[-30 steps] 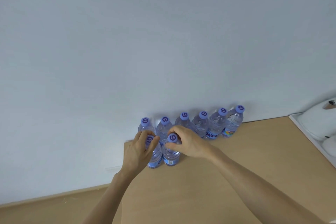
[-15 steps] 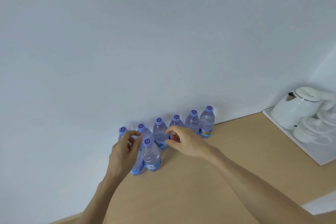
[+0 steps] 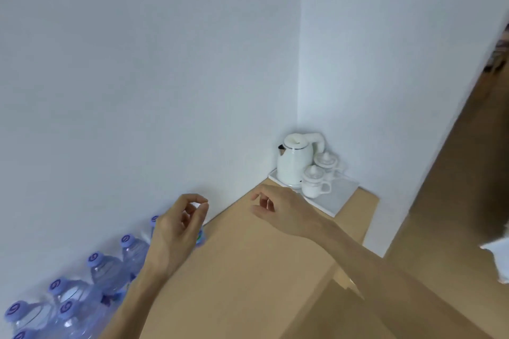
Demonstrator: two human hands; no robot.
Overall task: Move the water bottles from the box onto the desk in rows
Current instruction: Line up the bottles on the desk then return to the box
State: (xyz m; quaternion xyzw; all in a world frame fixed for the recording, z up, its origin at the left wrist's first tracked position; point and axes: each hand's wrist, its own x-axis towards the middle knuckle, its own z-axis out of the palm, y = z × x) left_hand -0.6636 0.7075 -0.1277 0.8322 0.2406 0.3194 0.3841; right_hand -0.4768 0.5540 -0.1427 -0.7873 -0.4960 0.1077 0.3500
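Both hands have come off the bottles (image 3: 106,270) and the view has swung right, away from the rows and toward the far corner of the desk (image 3: 248,270). Left hand (image 3: 176,231) hangs above the back row with fingers loosely curled, thumb and forefinger nearly meeting, nothing between them. Right hand (image 3: 281,212) floats over bare wood, fingers relaxed and slightly spread, also empty.

Bottles now: clear plastic, pale purple caps with a swirl mark, blue labels low on the body. They stand upright along the desk's back edge against the wall (image 3: 165,63), packed shoulder to shoulder, with a second row begun in front at the near left. That reads as sensible, since the wall gives a straight line to build against. Some are cut off by the frame, and one at the row's right end is mostly hidden behind the left hand.

Looks like a turn toward the next pickup, though no box is in view, so that's a guess.

Over in the far right corner sits a white tray (image 3: 336,201) carrying a white kettle (image 3: 294,165) and two lidded cups (image 3: 314,183), well apart from the bottles.
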